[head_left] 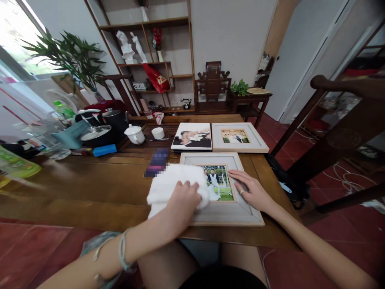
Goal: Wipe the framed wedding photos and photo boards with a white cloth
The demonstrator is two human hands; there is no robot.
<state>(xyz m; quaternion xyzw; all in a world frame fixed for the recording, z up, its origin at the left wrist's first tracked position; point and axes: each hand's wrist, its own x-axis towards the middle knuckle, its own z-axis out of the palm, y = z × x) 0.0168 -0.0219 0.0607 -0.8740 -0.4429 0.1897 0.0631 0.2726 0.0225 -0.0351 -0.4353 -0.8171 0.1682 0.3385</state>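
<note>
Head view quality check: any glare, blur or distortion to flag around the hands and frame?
Head view: window daylight blows out the upper left; the wide lens bows the near edge of the table and smears the far-left bottle; a pixelated patch masks something behind the white cloth; left hand, right hand and picture frame are sharp.

Left hand point(183, 200) presses white cloth point(171, 184) on photo frame point(222, 212); right hand point(251, 190) steadies it.

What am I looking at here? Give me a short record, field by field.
left hand: fingers curled on a white cloth, pressed on the near frame
right hand: flat on that frame's right border
near frame: lies flat on the wooden table
behind it: a frameless photo print and a second framed photo
</note>
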